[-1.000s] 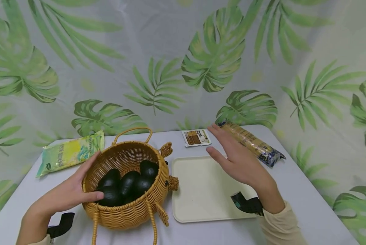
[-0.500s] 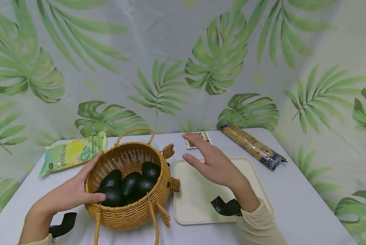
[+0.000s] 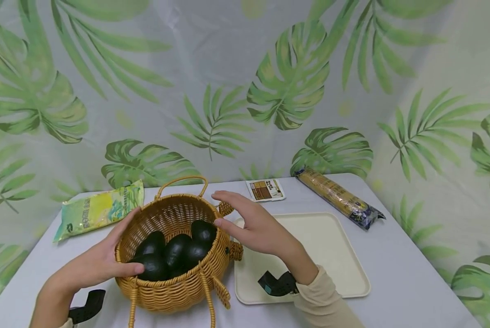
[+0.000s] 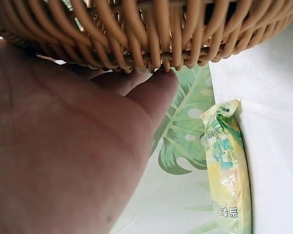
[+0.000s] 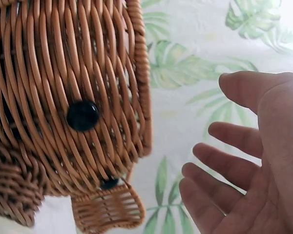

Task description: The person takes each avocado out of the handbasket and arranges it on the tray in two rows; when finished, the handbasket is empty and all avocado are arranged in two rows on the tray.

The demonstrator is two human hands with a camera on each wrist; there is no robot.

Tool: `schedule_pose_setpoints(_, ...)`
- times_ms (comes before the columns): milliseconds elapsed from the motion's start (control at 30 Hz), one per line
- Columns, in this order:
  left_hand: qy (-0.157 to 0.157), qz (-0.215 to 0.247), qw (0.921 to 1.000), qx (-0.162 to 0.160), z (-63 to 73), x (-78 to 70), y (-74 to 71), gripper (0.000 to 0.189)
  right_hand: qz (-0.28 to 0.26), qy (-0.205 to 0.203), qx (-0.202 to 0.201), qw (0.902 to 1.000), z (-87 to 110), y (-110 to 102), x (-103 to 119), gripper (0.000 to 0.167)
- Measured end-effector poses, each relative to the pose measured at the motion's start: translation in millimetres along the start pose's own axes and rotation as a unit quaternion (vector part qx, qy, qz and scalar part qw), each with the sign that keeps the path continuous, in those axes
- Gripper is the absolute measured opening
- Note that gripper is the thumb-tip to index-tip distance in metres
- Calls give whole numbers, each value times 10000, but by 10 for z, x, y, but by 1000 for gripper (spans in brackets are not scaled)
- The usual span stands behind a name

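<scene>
A wicker basket point(image 3: 167, 294) with an animal-like face, ears and handles stands on the white table, holding several dark green avocados point(image 3: 177, 250). My left hand point(image 3: 93, 266) grips its left rim, thumb over the edge near an avocado, fingers along the outside. The left wrist view shows fingertips of the left hand point(image 4: 63, 141) against the weave of the basket point(image 4: 136, 31). Near the basket's right rim hovers my right hand point(image 3: 255, 225), thumb and fingers spread. In the right wrist view the right hand point(image 5: 259, 156) is apart from the basket point(image 5: 44, 83) and holds nothing.
A cream tray point(image 3: 335, 255) lies right of the basket, partly under the right forearm. A green-yellow bag point(image 3: 101, 209) lies at back left. Behind the tray are a small white-brown packet point(image 3: 265, 189) and a long gold-and-blue package point(image 3: 337, 196). A leaf-print curtain point(image 3: 228, 105) closes the back.
My right hand has moved left from above the tray to the basket's right rim, uncovering the small packet. The left hand keeps its grip on the basket.
</scene>
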State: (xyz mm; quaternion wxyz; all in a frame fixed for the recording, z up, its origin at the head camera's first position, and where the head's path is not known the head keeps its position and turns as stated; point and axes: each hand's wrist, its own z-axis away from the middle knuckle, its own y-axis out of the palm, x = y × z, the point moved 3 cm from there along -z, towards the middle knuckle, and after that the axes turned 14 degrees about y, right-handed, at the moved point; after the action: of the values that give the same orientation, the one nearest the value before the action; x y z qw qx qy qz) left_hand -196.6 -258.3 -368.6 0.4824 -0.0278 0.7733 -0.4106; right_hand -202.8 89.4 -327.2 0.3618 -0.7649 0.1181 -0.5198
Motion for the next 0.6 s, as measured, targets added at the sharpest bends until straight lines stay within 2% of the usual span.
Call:
schedule_pose_setpoints(300, -62, -140, 9999, 11, 11, 26, 7, 116, -251, -55, 579, 9980, -138, 222, 115, 55)
schedule_pose_setpoints(600, -17, -83, 10000, 21, 2, 55, 3, 114, -354, -228, 803, 9959, -287, 320, 232, 52)
